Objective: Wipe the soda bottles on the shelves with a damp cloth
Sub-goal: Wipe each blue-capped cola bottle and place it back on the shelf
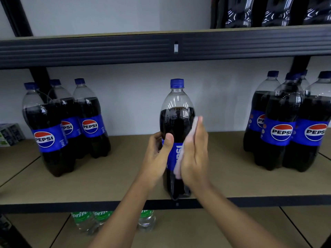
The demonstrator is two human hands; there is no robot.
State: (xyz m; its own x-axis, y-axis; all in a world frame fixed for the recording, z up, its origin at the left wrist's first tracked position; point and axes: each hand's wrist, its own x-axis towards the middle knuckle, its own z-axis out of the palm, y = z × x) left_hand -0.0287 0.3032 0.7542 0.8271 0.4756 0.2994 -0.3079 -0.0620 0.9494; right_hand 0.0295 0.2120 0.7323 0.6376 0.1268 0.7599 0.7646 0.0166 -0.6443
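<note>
Blue-capped and filled with dark cola, the Pepsi bottle (176,120) you are handling stands upright at the front edge of the middle shelf (107,176). It is about halfway along the board and well apart from the other stock.

Your left grip (157,158) is clamped on the bottle. The thumb lies across the front at the top of the blue label, and the fingers curl round the left side. Your right grip (195,158) is flat, fingers straight and together, pressing the pale cloth (179,167) against the bottle's right flank. The cloth shows as a strip between your palm and the label, and a little of it peeks out at your fingertips, level with the dark liquid. The label faces slightly left of you, so only part of its lettering shows.

On the same shelf, three Pepsi bottles (48,138) stand grouped to the left, labels facing you. A tighter cluster of Pepsi bottles (281,131) stands to the right. A small printed box (9,134) sits at the far left edge.

On the shelf below, green-labelled Sprite bottles (84,219) show just under the front rail. On the upper shelf, at the right, are the bases of dark bottles (240,13). A plain light wall lies behind the shelves.
</note>
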